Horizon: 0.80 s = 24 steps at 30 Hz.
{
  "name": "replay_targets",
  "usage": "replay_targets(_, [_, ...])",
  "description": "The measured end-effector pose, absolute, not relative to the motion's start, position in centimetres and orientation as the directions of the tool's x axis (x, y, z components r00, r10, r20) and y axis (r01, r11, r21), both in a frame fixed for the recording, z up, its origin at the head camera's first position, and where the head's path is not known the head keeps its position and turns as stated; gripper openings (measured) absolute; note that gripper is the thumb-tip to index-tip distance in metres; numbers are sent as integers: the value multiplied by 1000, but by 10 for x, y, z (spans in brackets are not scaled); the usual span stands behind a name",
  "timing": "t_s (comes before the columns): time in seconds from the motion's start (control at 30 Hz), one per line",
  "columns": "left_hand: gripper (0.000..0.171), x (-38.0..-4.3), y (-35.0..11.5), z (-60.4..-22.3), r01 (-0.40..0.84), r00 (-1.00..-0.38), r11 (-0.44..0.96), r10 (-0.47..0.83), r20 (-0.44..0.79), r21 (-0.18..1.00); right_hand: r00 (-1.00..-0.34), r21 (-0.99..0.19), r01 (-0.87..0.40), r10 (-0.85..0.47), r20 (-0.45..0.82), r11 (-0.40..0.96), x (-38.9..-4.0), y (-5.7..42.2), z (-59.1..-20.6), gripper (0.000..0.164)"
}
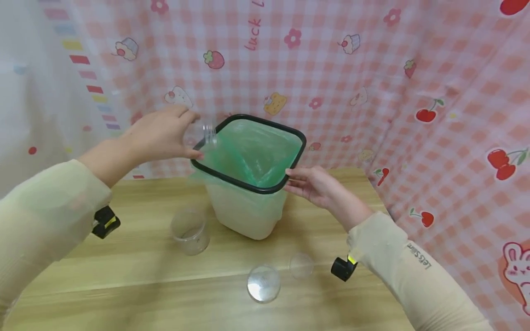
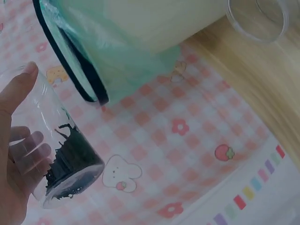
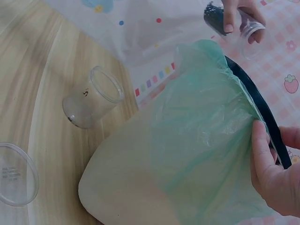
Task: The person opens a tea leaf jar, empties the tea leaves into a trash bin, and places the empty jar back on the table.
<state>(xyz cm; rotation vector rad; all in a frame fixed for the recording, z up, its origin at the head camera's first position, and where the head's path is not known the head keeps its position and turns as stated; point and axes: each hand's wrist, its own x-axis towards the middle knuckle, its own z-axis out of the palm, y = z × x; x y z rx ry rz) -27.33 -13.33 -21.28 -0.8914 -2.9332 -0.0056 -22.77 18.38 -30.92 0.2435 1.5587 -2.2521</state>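
Observation:
My left hand (image 1: 159, 135) grips a clear plastic jar (image 2: 47, 110) at the left rim of a trash bin. Dark shredded bits, like dried leaves (image 2: 72, 157), lie in the bottom of the jar, which is tilted with its mouth towards the bin. Green bag film (image 1: 265, 142) lines the pale bin (image 1: 248, 214) and folds out over its black rim (image 1: 300, 151). At the bin's right side my right hand (image 1: 312, 186) pinches the rim and the bag edge between thumb and fingers (image 3: 262, 145).
A second clear jar (image 1: 190, 232), upright with a few dark specks inside, stands left of the bin on the wooden table (image 1: 136, 276). Two clear round lids, a larger lid (image 1: 263, 283) and a smaller lid (image 1: 301, 265), lie in front. Checked pink curtain (image 1: 314, 73) hangs behind and to the right.

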Motion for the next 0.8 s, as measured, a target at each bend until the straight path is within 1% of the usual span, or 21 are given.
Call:
replay_targets(0.13, [86, -275, -135, -211, 578, -811, 813, 582, 55, -69, -906, -860, 415, -224, -360, -298, -227, 182, -313, 8])
replay_targets(0.27, [83, -278, -133, -204, 615, -779, 775, 626, 41, -145, -911, -865, 405, -217, -352, -296, -228, 183, -313, 7])
replay_targets(0.4, [83, -280, -131, -195, 632, -761, 747, 649, 18, -207, -910, -867, 407, -214, -355, -289, -228, 182, -311, 4])
replay_targets(0.63, [82, -282, -129, -183, 623, -770, 751, 638, -3, -217, -909, -867, 409, -214, -358, -284, -228, 182, -310, 4])
replay_targets(0.8, [82, -282, -128, -180, 633, -762, 737, 648, -18, -237, -909, -870, 407, -216, -356, -278, -228, 181, -309, 4])
